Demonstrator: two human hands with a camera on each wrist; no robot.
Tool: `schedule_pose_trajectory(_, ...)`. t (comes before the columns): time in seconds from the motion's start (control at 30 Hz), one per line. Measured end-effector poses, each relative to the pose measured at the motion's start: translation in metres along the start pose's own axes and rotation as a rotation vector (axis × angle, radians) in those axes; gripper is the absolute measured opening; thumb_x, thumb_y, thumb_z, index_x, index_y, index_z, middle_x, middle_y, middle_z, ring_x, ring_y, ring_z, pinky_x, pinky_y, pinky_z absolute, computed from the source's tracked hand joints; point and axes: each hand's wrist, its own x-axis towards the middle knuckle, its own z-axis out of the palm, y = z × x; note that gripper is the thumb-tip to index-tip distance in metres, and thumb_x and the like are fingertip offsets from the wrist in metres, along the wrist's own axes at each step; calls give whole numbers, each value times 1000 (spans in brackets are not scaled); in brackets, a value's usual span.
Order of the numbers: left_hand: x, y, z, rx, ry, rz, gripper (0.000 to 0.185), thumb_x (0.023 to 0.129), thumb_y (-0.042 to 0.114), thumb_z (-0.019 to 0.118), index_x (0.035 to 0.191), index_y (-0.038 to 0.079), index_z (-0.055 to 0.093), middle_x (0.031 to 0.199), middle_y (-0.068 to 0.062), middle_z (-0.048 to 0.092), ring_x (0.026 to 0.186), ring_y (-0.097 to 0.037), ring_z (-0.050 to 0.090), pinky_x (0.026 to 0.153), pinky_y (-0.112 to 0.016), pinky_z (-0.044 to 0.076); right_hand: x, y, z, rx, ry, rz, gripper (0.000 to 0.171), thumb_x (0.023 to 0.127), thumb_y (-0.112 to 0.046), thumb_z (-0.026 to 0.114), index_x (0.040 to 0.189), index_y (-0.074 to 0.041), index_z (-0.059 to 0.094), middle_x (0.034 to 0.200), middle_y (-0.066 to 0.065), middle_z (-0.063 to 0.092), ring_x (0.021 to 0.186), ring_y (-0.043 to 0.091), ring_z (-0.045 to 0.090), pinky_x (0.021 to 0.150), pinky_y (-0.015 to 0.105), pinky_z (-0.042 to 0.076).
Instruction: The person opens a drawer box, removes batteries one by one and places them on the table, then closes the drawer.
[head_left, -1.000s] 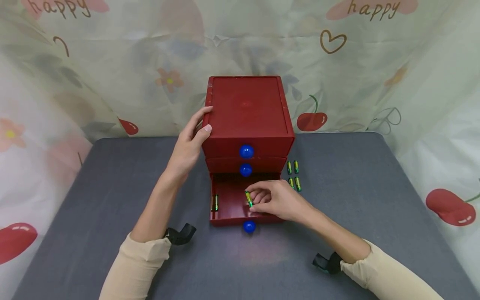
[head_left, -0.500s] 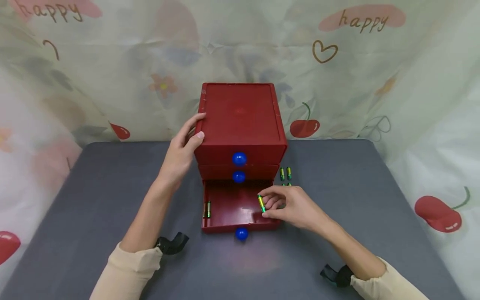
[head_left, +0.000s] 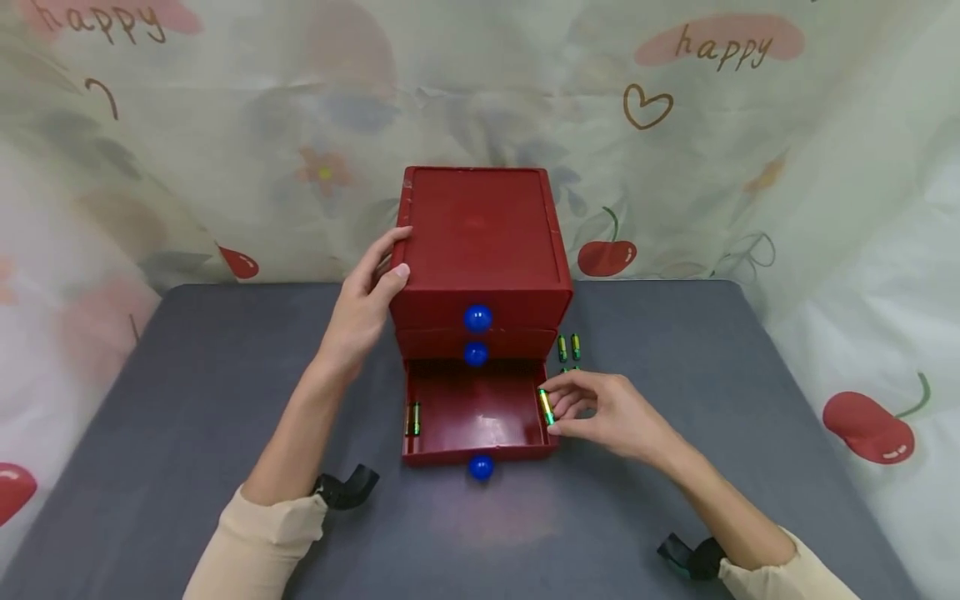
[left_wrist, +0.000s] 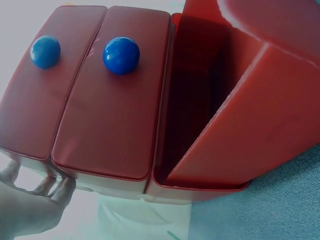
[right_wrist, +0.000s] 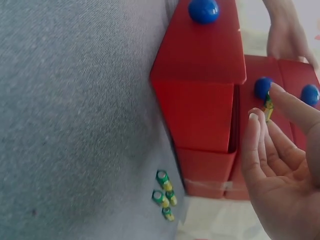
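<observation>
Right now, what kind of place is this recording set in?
Probably a staged tabletop recording setup, not a lived-in room: a grey-covered table, a cherry-print "happy" cloth backdrop hung behind, and only a red drawer box with batteries.

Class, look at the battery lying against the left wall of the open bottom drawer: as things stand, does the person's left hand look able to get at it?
Probably yes. The left hand only rests on the red cabinet, holding nothing, and the battery lies uncovered in the open drawer just below that hand. The right hand is at the far wall.

Left hand [head_left: 365, 304] flat, fingers extended; right hand [head_left: 600, 408] low, fingers [head_left: 558, 385] pinched together.
</observation>
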Motion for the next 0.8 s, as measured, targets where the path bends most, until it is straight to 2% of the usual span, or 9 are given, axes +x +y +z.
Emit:
schedule_pose_trajectory(0.23, 0, -1, 2, -14, -3, 7, 48, 105, 27, 49, 152, 28, 39, 153, 4, 38, 138, -17, 38, 112, -45, 32, -10, 10, -8, 17, 37, 31, 43, 80, -12, 84, 119, -5, 67, 97, 4, 67, 86, 18, 66, 79, 31, 56)
schedule_pose_trajectory(0.47, 0, 2, -1, -18, -4, 4, 48, 105, 29, 49, 152, 29, 38, 154, 5, 36, 139, -17, 37, 112, -45, 33, -14, 22, -15, 21, 84, 64, 46, 79, -11, 84, 119, 0, 65, 97, 7, 67, 86, 18, 66, 77, 27, 56)
schedule_pose_trajectory(0.8, -1, 0, -1, -1, -6, 6, 48, 105, 30, 49, 152, 31, 38, 153, 5, 37, 138, -16, 37, 111, -45, 35, -15, 36, -13, 39, 83, 100, 46, 78, -6, 84, 119, 3, 64, 96, 8, 67, 84, 18, 67, 76, 28, 57)
